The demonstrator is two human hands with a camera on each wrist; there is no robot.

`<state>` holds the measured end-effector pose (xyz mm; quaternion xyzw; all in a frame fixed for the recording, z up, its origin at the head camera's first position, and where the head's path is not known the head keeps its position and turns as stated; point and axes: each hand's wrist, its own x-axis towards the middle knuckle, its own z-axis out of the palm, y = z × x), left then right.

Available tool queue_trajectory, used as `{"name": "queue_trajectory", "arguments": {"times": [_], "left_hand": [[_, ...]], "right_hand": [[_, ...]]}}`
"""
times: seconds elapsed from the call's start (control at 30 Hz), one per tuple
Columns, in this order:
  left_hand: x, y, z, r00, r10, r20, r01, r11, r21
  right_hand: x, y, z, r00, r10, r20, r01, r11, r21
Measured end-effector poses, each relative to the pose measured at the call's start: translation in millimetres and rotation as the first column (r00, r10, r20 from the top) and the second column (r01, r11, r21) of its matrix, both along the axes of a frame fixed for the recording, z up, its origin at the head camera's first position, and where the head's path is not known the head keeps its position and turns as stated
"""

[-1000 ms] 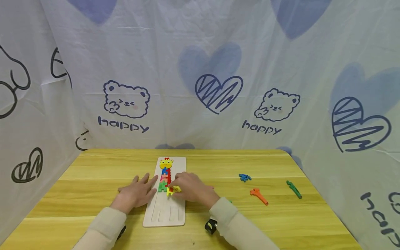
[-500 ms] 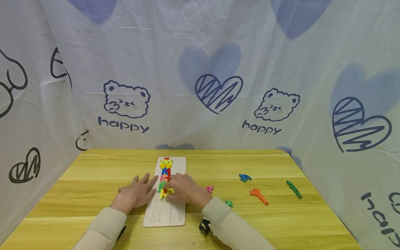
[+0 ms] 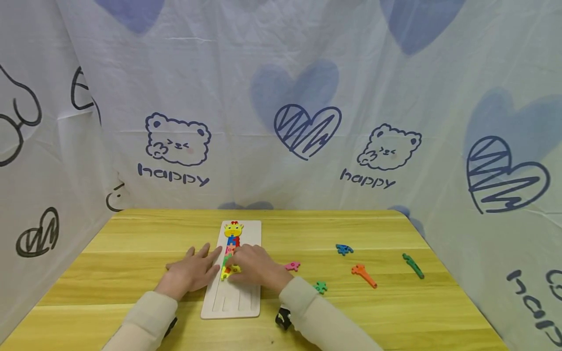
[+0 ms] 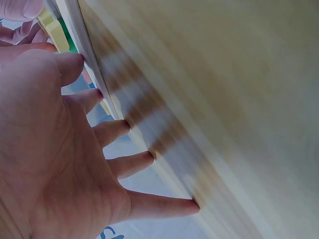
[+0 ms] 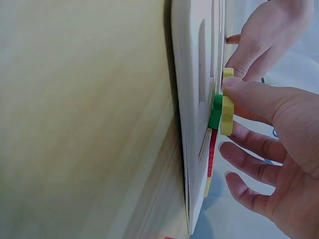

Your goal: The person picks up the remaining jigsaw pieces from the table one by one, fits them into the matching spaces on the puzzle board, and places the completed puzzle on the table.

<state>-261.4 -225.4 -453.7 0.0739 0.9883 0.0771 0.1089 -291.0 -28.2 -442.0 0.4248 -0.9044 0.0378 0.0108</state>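
A white puzzle board (image 3: 230, 297) lies on the table with a giraffe puzzle partly laid in it: a yellow head piece (image 3: 233, 229) at the far end, then blue, pink and green neck pieces, with a red strip along the right. My right hand (image 3: 256, 268) pinches a yellow puzzle piece (image 5: 227, 114) between thumb and fingers, close over the green piece (image 5: 216, 112). My left hand (image 3: 189, 273) has its fingers spread, with fingertips (image 4: 127, 124) down at the board's left edge and on the table.
Loose puzzle pieces lie to the right: a pink piece (image 3: 292, 266), a green piece (image 3: 321, 287), a blue piece (image 3: 344, 249), an orange piece (image 3: 364, 276) and a long dark green piece (image 3: 413, 266). A printed curtain (image 3: 246, 161) stands behind the table.
My right hand has moved left with the yellow piece, from the board's right side to over the green piece. The loose pink and green pieces have come into sight. My left hand stays put.
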Motion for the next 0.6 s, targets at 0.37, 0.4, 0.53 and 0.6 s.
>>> {"name": "queue_trajectory", "arguments": {"times": [0.37,0.4,0.53,0.6], "left_hand": [[0.4,0.5,0.9,1.0,0.003,0.004,-0.003,1.0,0.002],[0.5,0.6,1.1,1.0,0.004,0.004,-0.004,1.0,0.001],[0.7,0.7,1.5,1.0,0.004,0.006,-0.004,1.0,0.001],[0.6,0.5,1.3,1.0,0.003,0.006,-0.003,1.0,0.0]], "right_hand": [[-2.5,-4.8,-1.1,1.0,0.01,-0.01,-0.01,1.0,0.003],[-2.7,-5.2,-1.3,1.0,0.007,-0.011,-0.007,1.0,0.005],[-2.4,-6.2,-1.0,1.0,-0.001,-0.013,0.001,1.0,0.011],[-2.1,-6.6,-0.6,1.0,-0.002,-0.01,0.002,1.0,0.009]]}}
